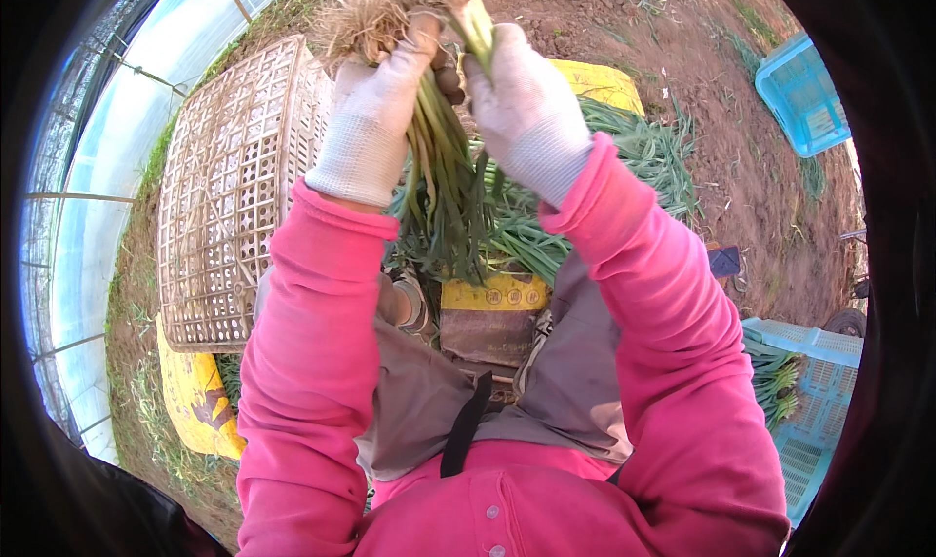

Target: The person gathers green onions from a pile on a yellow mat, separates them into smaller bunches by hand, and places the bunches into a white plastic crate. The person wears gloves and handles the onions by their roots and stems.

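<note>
In a pale knit glove, my left hand (384, 111) is closed around a bunch of green leafy stalks with roots (446, 184), like green onions or garlic greens. Its tangled, dry roots point up and its leaves hang down. My right hand (523, 104), gloved as well, grips a smaller rooted stalk (474, 27) close beside the bunch, roots upward. Part of the fingers of both hands is hidden. Below and behind the hands, a heap of loose green stalks (643, 151) lies over a yellow sack (493, 294) between my knees.
An upturned-looking plastic crate (227, 191) stands at the left, above another yellow sack (194, 396). A blue crate (804, 96) sits on soil at the upper right. Blue baskets (804, 425) at the lower right hold bundled stalks (771, 385). Plastic greenhouse sheeting (95, 213) runs along the left.
</note>
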The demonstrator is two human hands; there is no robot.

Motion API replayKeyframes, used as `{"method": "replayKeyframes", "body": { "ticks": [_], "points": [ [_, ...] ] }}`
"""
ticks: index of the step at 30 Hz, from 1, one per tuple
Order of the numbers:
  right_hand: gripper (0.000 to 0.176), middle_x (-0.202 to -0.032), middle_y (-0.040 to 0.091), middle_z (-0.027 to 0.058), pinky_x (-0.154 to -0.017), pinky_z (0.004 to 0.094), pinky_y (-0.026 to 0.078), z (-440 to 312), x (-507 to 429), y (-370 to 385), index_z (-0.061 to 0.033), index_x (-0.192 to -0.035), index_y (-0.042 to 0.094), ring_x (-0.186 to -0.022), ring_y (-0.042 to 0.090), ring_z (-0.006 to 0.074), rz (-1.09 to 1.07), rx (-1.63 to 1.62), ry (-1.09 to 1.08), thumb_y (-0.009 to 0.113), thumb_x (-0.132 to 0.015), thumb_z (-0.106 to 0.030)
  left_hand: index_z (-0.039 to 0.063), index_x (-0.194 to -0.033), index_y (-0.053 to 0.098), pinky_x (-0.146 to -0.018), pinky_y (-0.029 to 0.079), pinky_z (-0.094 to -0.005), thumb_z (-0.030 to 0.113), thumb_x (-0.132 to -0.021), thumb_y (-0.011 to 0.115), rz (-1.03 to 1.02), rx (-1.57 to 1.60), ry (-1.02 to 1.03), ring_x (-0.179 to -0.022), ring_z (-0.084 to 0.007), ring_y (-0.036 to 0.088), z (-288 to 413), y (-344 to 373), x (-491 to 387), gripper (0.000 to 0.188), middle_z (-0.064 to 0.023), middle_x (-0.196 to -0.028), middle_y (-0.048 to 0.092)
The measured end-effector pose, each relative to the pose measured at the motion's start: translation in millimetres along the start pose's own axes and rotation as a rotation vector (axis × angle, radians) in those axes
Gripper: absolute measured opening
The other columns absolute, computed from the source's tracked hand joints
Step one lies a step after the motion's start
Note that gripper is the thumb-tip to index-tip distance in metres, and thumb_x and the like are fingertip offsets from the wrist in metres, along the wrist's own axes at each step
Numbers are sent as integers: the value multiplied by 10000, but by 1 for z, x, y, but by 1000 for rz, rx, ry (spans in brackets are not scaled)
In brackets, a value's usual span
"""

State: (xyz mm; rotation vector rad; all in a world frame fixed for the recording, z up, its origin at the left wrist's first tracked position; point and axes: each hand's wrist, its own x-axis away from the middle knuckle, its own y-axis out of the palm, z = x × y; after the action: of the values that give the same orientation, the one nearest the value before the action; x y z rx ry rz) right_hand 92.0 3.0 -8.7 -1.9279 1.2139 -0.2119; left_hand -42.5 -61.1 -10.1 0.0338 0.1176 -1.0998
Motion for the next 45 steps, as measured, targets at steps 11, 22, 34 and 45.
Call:
{"method": "replayKeyframes", "body": {
  "ticks": [11, 22, 34, 45],
  "points": [
    [225, -849, 620, 279, -684, 487, 517, -16, 1, 16, 38, -1025, 436, -796, 632, 456, 48, 19, 59, 534, -930, -141, -26, -1150, 623, -823, 478, -348, 619, -921, 529, 165, -102, 197, -934, -225, 609, -7, 11, -8, 691, -159, -1049, 660],
    [246, -1000, 580, 225, -721, 452, 549, -29, 2, 23, 34, -1029, 501, -859, 648, 378, 97, 77, 92, 451, -938, -189, -11, -1076, 655, -776, 519, -315, 334, -870, 734, 112, 289, 145, -879, -163, 634, -4, 23, -7, 409, -88, -998, 677],
    [482, -977, 609, 301, -800, 421, 507, 5, -15, -15, 113, -1144, 434, -931, 657, 357, -660, -98, -139, 623, -826, -197, -32, -1022, 700, -732, 541, -274, 198, -871, 698, 30, 437, -104, -812, -156, 670, -7, 13, -4, 276, -99, -934, 705],
    [731, -1033, 644, 269, -874, 428, 520, -10, 5, 29, 32, -1240, 430, -982, 647, 406, -82, -317, 27, 797, -681, -263, -52, -1157, 622, -914, 504, -308, 128, -939, 609, 31, 561, -56, -1045, -157, 617, 7, 8, -9, 283, -136, -1121, 647]
  ]
}}
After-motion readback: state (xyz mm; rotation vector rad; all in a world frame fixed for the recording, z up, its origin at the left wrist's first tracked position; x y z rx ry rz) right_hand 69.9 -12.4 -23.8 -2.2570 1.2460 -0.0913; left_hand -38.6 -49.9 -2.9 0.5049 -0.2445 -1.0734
